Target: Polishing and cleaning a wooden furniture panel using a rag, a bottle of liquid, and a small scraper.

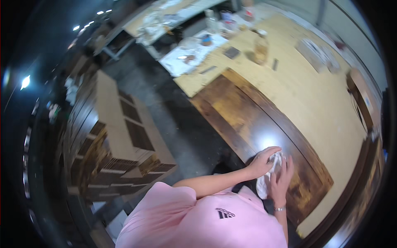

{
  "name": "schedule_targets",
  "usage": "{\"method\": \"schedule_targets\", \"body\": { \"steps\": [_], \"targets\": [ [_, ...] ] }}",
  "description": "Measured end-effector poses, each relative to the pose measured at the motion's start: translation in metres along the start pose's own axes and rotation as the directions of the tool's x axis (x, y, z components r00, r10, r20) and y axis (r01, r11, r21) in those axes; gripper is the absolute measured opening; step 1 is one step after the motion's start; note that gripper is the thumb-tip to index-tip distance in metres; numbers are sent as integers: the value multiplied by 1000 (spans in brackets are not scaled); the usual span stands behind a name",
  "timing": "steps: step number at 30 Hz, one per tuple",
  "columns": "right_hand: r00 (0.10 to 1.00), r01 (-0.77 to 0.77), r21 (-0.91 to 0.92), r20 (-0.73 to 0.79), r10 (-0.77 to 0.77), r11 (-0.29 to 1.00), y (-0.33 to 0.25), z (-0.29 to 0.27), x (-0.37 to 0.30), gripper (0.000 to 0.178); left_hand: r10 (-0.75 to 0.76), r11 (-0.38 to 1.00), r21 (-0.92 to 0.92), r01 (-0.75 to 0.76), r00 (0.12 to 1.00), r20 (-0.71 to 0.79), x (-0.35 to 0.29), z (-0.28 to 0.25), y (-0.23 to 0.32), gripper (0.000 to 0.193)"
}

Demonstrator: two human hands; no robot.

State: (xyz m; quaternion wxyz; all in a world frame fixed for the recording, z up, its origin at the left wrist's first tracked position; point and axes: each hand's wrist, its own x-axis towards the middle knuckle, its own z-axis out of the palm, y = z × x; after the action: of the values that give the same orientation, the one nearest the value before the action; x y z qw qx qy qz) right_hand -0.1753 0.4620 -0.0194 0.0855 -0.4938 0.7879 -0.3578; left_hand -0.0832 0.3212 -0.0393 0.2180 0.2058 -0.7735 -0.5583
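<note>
A crumpled white cloth (pixel 262 187) is bunched between my two hands, above the near part of a dark brown wooden panel (pixel 231 103). My left hand (pixel 262 162) grips the cloth from the left, its fingers curled over the top. On the cloth's other side is my right hand (pixel 283 177), a bracelet at its wrist, its fingers bent against the fabric. The panel lies flat with a glossy, unevenly stained surface and long grooves. Light glares off it just beyond my fingers.
Under the panel is a pale worktable (pixel 285 82). Toward its far end stand a bottle of amber liquid (pixel 261 48), a dark block (pixel 231 52) and a plastic-wrapped bundle (pixel 312 54). A cardboard box (pixel 364 99) sits at the right edge. Stacked cartons (pixel 124 124) stand left on the floor.
</note>
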Motion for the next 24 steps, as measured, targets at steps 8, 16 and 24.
{"method": "schedule_targets", "body": {
  "steps": [8,16,24],
  "targets": [
    [931,254,-242,324,-169,936,-21,22,-30,74,318,738,647,-195,945,-78,-1,-29,-33,29],
    [925,379,-381,167,-340,843,99,9,-92,75,294,766,624,-154,947,-128,7,-28,-41,18],
    [995,97,-428,56,-81,899,75,-77,-157,61,359,706,691,-154,919,-162,-3,-39,-38,17]
  ]
}}
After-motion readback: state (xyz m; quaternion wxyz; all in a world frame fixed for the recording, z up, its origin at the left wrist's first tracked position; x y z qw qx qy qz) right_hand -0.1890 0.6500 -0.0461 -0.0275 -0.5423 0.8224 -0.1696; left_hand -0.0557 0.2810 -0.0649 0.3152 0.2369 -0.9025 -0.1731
